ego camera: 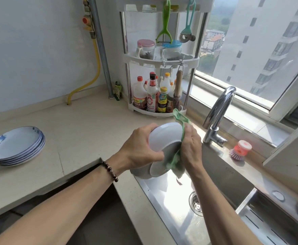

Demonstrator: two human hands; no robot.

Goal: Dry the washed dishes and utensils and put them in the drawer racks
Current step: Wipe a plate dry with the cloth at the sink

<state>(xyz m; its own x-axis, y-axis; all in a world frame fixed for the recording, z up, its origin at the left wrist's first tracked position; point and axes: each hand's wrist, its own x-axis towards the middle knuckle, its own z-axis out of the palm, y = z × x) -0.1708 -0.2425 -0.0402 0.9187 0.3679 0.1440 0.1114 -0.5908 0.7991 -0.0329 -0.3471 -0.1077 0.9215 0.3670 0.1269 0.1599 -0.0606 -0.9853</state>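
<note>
A white bowl (164, 137) is held tilted on its side above the sink's left rim, gripped by my left hand (141, 149) around its outer wall. My right hand (191, 145) presses a green cloth (178, 121) against the bowl's rim and inside; the cloth hangs down below the bowl. Another white bowl (144, 171) sits partly hidden beneath the held one on the sink's corner. A stack of several blue-and-white plates (15, 145) rests on the counter at the left.
The steel sink (173, 200) with its drain lies below my hands, the faucet (218, 112) to the right. A pink dish brush (240, 150) stands on the ledge. A corner rack (159, 59) with sauce bottles stands behind. An open dark gap is under the counter edge.
</note>
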